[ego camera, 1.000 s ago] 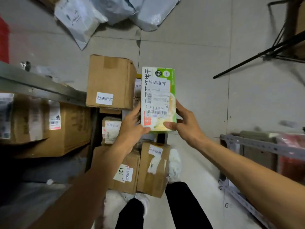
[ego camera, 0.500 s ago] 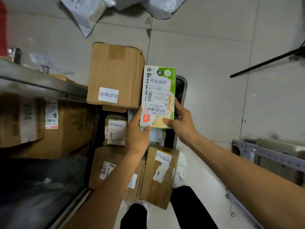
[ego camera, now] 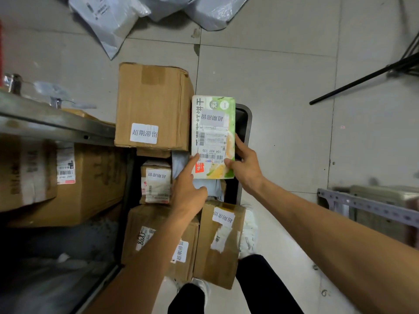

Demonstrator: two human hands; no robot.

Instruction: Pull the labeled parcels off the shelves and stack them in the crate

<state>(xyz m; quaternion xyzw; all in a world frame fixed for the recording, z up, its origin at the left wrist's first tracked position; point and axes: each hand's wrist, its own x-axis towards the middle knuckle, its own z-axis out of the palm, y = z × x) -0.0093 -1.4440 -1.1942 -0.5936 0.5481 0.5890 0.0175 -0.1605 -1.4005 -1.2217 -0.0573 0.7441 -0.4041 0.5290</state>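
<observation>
Green-and-white carton (ego camera: 213,137) points lengthwise away, over the far-right gap in the crate (ego camera: 250,115) (beside the brown box (ego camera: 154,105)). Right hand (ego camera: 246,168) clasps its near corner; left hand (ego camera: 188,189) steadies the opposite edge with straight fingers.

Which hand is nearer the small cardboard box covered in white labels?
Left. The left hand is just right of that small box; the right hand is farther right, gripping the right edge of the green printed carton.

parcel depot / stockroom | metal shelving (ego camera: 56,123) loaded with labeled cardboard boxes (ego camera: 152,107) | grey courier mailer bags (ego camera: 108,17) dumped on the tiled floor (ego camera: 283,87)
</observation>
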